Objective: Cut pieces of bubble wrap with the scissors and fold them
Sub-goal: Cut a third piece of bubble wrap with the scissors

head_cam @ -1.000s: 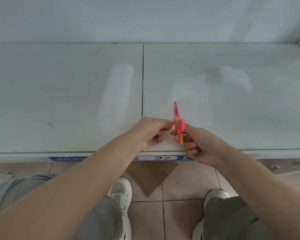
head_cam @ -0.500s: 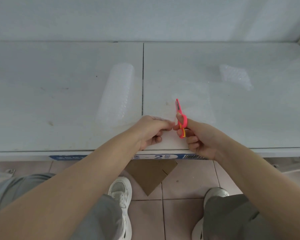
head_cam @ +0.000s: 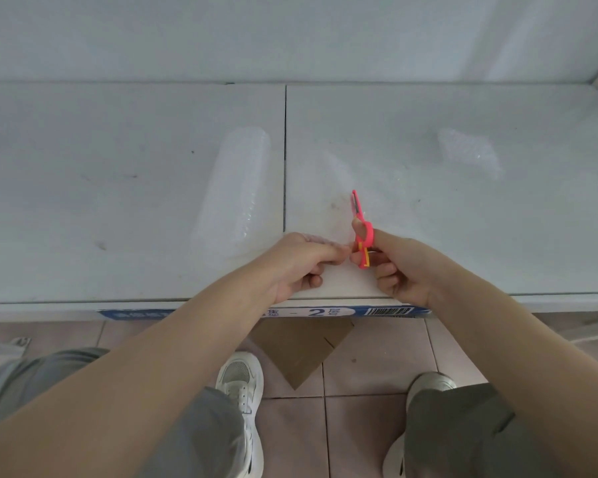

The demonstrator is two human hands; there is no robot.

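A roll of clear bubble wrap [head_cam: 233, 191] lies on the white table, its loose sheet [head_cam: 387, 181] spread to the right. My left hand [head_cam: 299, 262] pinches the sheet's near edge just left of the scissors. My right hand [head_cam: 396, 267] grips small pink scissors [head_cam: 361, 232], thumb through the upper loop, blades pointing away from me into the sheet. Whether the blades are parted is too small to tell. A folded piece of bubble wrap [head_cam: 468, 151] lies at the far right.
The white table [head_cam: 101, 201] has a seam down its middle and a wall behind it. Its front edge carries a blue label [head_cam: 325, 311]. Below are a tiled floor, a piece of brown cardboard [head_cam: 301, 350] and my two shoes.
The scissors and my right hand have moved a little farther along the sheet, away from me. My left hand keeps its pinch in much the same place.
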